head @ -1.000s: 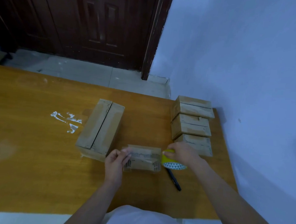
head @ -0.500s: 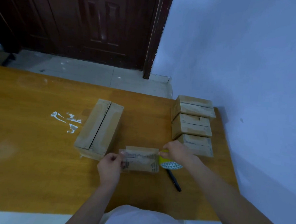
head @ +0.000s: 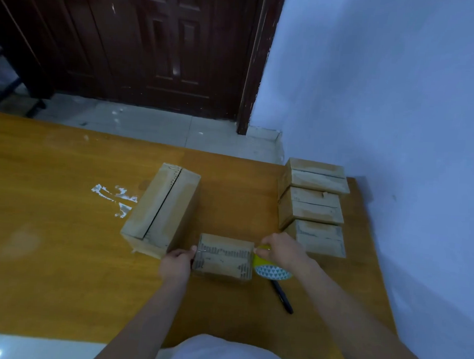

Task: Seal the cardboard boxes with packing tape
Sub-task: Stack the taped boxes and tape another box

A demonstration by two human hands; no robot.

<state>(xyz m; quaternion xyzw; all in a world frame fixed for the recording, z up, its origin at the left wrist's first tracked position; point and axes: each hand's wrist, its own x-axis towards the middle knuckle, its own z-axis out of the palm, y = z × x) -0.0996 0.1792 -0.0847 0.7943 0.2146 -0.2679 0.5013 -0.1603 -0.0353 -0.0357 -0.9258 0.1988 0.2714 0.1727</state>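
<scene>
With the left hand (head: 176, 262) pinching the near small cardboard box's (head: 223, 255) left end on the desk (head: 59, 251) and the right hand (head: 280, 251) gripping the tape roll (head: 270, 267) at its right end, the strip is risking wrinkling if tension slackens.

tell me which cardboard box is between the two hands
The small cardboard box nearest the person, between left hand and right hand; the others lie farther back, untouched.
</scene>
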